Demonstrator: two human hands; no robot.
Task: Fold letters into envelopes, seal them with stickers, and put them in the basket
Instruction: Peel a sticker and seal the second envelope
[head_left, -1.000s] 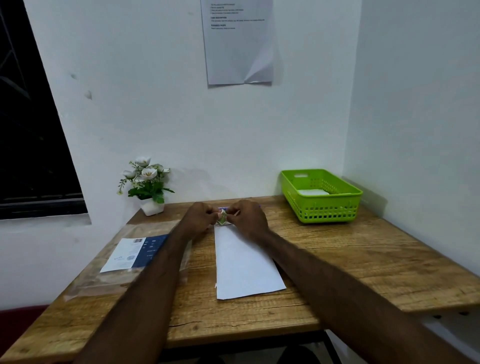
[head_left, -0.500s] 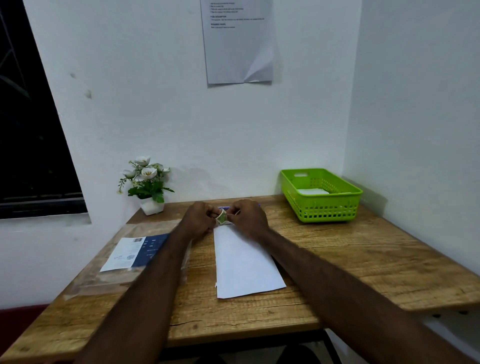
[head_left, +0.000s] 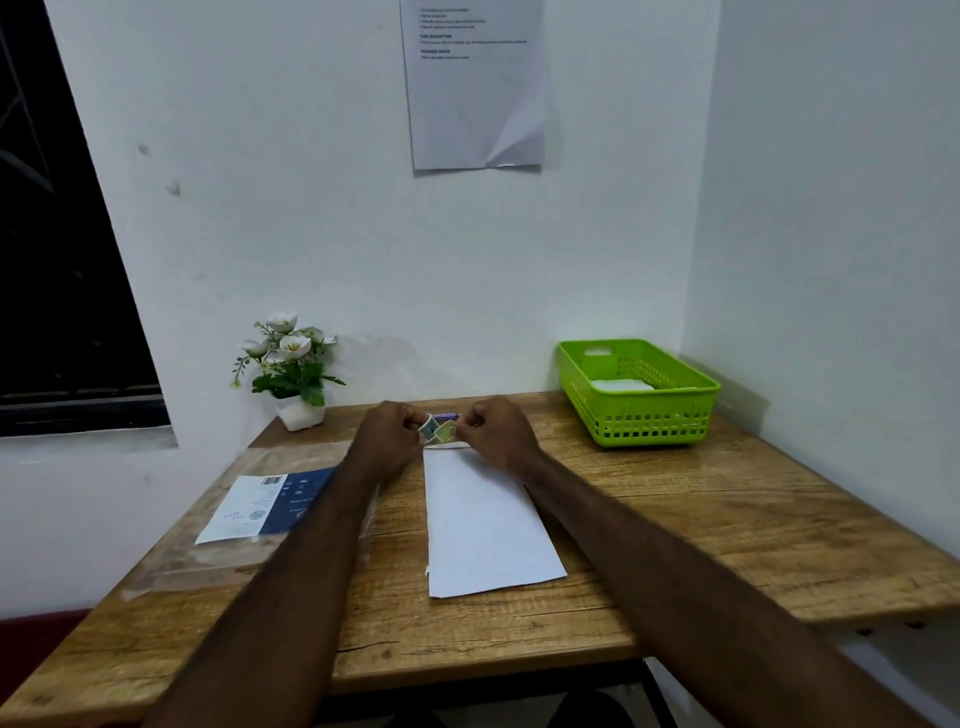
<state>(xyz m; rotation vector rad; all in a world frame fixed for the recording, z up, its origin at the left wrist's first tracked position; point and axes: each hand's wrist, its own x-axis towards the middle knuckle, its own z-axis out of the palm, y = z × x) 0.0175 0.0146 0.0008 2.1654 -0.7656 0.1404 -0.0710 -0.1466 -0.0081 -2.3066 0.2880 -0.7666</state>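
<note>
Head view: your left hand (head_left: 390, 435) and right hand (head_left: 500, 432) both pinch small stickers (head_left: 438, 429). They hover above the white envelope's (head_left: 485, 519) far end on the bench (head_left: 727, 509).

A long white envelope (head_left: 488, 519) lies flat on the wooden table, its far end toward the wall. Just above that far end two small stickers are pinched side by side: a bluish sticker (head_left: 429, 429) and a greenish sticker (head_left: 445, 431), touching or nearly so. The bright green basket (head_left: 649, 415), with slotted walls, stands at the table's far right corner, with white paper (head_left: 623, 385) lying flat inside.
</note>
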